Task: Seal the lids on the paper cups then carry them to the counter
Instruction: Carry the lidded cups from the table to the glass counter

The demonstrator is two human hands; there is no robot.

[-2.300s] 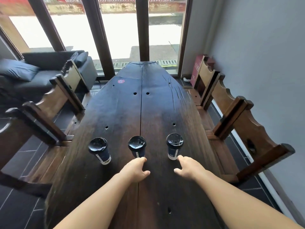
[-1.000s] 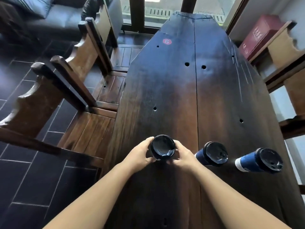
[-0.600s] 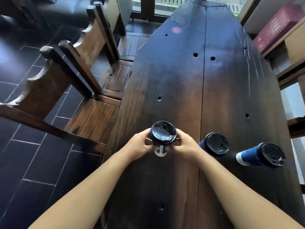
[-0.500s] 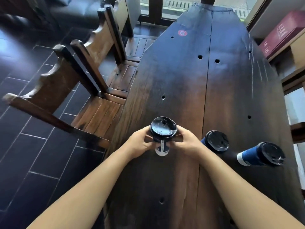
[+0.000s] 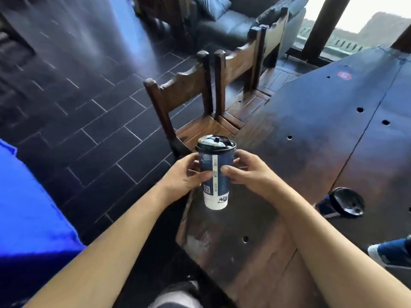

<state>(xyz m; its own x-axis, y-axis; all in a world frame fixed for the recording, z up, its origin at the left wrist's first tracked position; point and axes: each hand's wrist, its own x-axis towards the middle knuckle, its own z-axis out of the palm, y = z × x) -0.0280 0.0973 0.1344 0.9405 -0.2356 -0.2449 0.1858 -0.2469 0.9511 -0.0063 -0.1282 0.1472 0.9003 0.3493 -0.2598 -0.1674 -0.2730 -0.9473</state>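
Both hands are clamped on one blue paper cup, near the middle of the frame. The left hand wraps its side from the left, thumb across the front; the right hand closes on it from the right, fingertips pressed to the printed wall. The cup is upright and appears to be lifted clear of the wood, over the near left edge of the dark wooden table, though motion blur makes the gap under its white base hard to judge. A black plastic lid sits on top of it; whether it is fully seated all round cannot be told.

In the same head view, at the right edge, a second blue cup with a black lid stands on the table. Lower right, a third blue cup is cut off by the frame, only its white base and blue wall showing. The two are well apart from the held cup.

Two wooden chairs stand just beside the table's left edge, above the hands. A dark sofa fills the top centre, over black floor tiles. A blue fabric lies along the left edge.
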